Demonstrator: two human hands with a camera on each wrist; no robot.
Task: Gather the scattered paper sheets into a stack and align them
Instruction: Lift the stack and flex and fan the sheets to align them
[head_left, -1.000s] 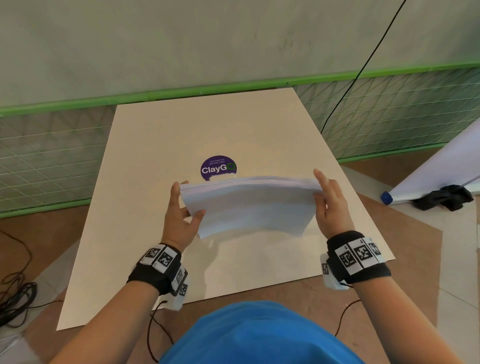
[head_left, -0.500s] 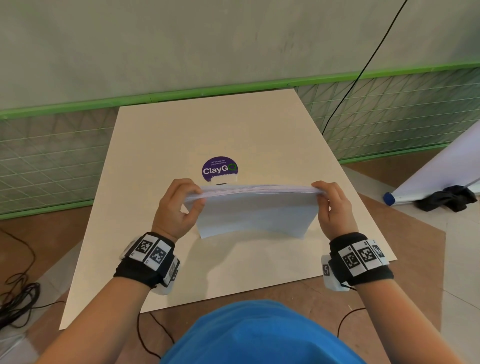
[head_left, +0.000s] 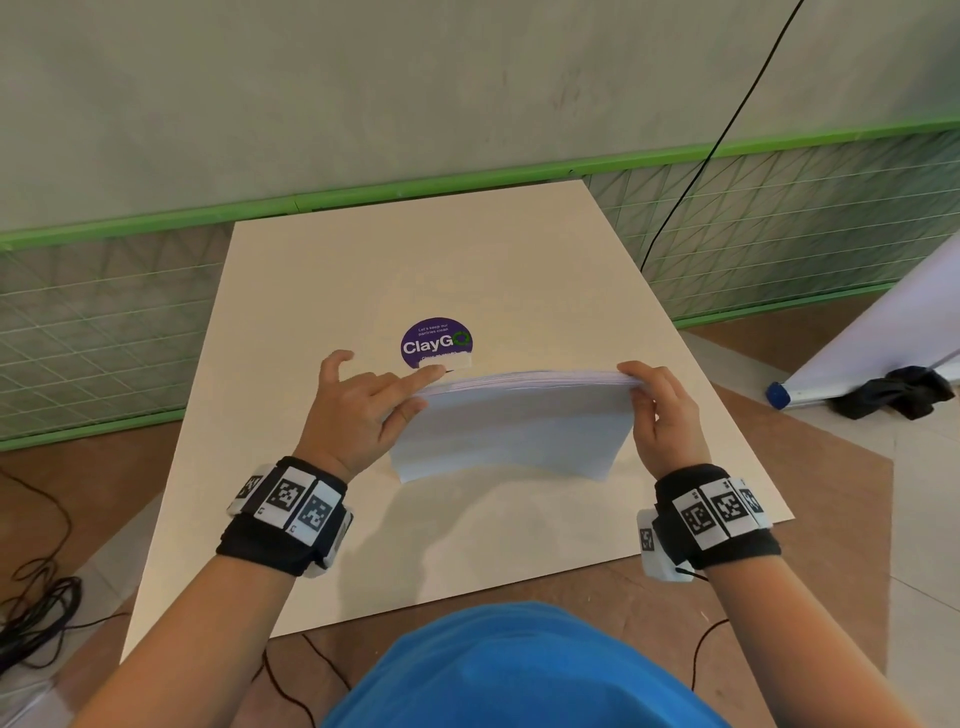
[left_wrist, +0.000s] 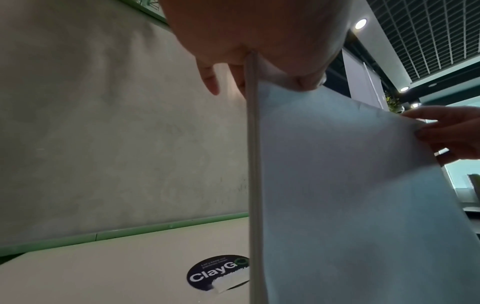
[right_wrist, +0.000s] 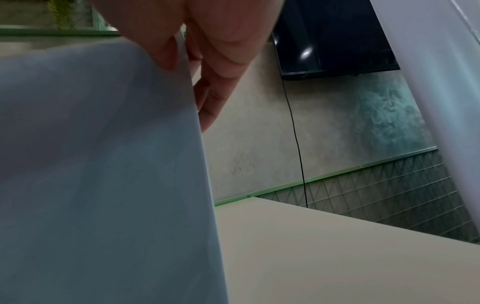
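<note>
You have the paper stack (head_left: 511, 426) standing on edge at the centre of the head view, just below the purple sticker (head_left: 435, 343), with your right hand (head_left: 667, 421) pinching its right edge and your left hand (head_left: 363, 415) pinching the left edge between thumb and index while the other fingers are lifted. Loosen both pinches slightly as you tap the lower edge on the table (head_left: 311, 291), so the sheets can drop level. Judging by the slightly fanned top edge, it needs a few more taps.

Cream table (head_left: 322, 322) with a round purple ClayGo sticker (head_left: 435, 343) near its middle.
</note>
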